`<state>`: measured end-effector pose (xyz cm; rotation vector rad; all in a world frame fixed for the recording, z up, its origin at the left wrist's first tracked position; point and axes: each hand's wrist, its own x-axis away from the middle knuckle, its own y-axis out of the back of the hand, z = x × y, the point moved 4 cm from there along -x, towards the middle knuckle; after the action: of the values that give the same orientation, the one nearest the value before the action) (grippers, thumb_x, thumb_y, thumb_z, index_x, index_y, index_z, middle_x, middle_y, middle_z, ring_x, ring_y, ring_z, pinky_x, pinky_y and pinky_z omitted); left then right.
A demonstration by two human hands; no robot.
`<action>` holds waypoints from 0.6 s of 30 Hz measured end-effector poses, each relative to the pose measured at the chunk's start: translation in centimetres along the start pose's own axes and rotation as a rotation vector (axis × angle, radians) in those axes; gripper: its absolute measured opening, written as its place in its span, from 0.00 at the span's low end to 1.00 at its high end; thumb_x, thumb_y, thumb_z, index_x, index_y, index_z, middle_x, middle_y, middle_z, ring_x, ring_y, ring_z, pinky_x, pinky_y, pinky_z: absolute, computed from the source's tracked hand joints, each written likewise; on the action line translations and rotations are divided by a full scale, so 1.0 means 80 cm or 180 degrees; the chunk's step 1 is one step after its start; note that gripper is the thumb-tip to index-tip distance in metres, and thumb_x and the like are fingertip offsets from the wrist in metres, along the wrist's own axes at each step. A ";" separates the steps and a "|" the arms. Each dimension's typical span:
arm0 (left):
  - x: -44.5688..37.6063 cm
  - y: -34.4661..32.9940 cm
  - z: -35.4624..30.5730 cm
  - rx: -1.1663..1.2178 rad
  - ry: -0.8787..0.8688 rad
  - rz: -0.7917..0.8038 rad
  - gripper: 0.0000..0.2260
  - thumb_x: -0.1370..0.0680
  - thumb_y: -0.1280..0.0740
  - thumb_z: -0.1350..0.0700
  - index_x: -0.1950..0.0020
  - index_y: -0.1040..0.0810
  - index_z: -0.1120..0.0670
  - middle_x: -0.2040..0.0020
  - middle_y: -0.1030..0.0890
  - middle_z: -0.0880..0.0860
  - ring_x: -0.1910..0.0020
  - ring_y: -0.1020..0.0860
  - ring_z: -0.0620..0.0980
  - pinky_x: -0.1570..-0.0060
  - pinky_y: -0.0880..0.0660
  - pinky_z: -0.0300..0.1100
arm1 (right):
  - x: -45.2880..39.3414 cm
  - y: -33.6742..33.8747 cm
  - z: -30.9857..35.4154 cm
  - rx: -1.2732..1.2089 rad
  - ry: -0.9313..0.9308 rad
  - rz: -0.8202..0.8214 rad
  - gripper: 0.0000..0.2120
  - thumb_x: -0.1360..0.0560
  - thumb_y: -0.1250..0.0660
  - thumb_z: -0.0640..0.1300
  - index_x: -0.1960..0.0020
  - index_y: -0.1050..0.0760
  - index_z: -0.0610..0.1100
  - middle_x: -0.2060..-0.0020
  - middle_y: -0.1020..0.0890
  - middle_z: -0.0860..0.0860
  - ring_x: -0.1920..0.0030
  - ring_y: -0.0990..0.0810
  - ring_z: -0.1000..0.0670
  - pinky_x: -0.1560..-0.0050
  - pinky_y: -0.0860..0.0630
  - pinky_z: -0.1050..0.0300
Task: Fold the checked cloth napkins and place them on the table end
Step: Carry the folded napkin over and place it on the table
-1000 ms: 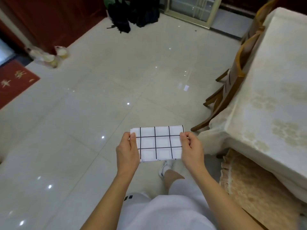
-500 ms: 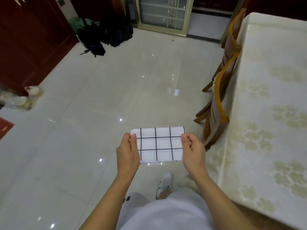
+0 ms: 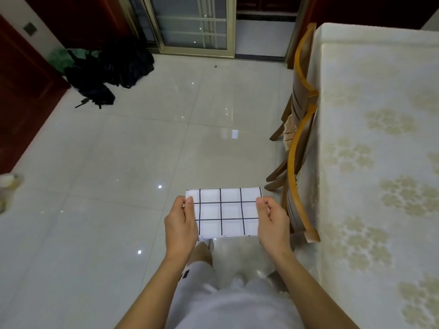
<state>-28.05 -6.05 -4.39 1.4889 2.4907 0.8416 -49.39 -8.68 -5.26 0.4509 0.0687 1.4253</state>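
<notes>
A folded white napkin with black check lines (image 3: pixel 225 211) is held flat in the air over the tiled floor, in front of my body. My left hand (image 3: pixel 181 222) pinches its left edge, thumb on top. My right hand (image 3: pixel 273 222) pinches its right edge the same way. The table (image 3: pixel 380 150), covered in a cream floral cloth, runs along the right side of the view, a short way right of the napkin. No other napkin is in view.
Two wooden chairs (image 3: pixel 299 143) are pushed in along the table's left side, close to my right hand. Black bags (image 3: pixel 107 74) lie on the floor at the back left near a dark red cabinet (image 3: pixel 21 96). A sliding glass door (image 3: pixel 192 24) stands at the back.
The view has swung right and forward along the table, so the chairs and door sit more centrally. Both hands keep the same hold on the folded napkin.
</notes>
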 end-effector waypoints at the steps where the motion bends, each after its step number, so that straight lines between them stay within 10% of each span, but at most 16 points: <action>1: -0.018 -0.007 -0.002 0.0001 0.0011 0.0046 0.16 0.15 0.43 0.50 0.61 0.32 0.56 0.70 0.29 0.50 0.72 0.32 0.43 0.72 0.35 0.39 | -0.016 -0.005 0.002 -0.0001 -0.0031 -0.0019 0.15 0.17 0.40 0.46 0.63 0.32 0.48 0.75 0.33 0.57 0.74 0.33 0.59 0.71 0.34 0.68; 8: -0.192 -0.045 -0.049 0.0017 -0.0043 0.0369 0.16 0.15 0.43 0.52 0.61 0.32 0.56 0.69 0.28 0.50 0.70 0.32 0.47 0.71 0.35 0.36 | -0.163 -0.055 0.050 0.0082 -0.0110 -0.0264 0.16 0.17 0.39 0.46 0.64 0.33 0.47 0.74 0.35 0.56 0.73 0.35 0.58 0.70 0.35 0.66; 18: -0.446 -0.079 -0.134 0.0001 -0.0188 0.0653 0.18 0.16 0.44 0.48 0.59 0.31 0.59 0.65 0.25 0.63 0.69 0.31 0.50 0.67 0.27 0.58 | -0.361 -0.133 0.143 -0.0058 -0.0146 -0.0663 0.16 0.17 0.39 0.46 0.60 0.30 0.38 0.71 0.32 0.52 0.70 0.35 0.58 0.69 0.35 0.65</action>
<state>-18.79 -42.68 -4.95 1.7652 2.3253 0.8136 -40.44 -40.23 -4.77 0.4479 0.0638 1.2098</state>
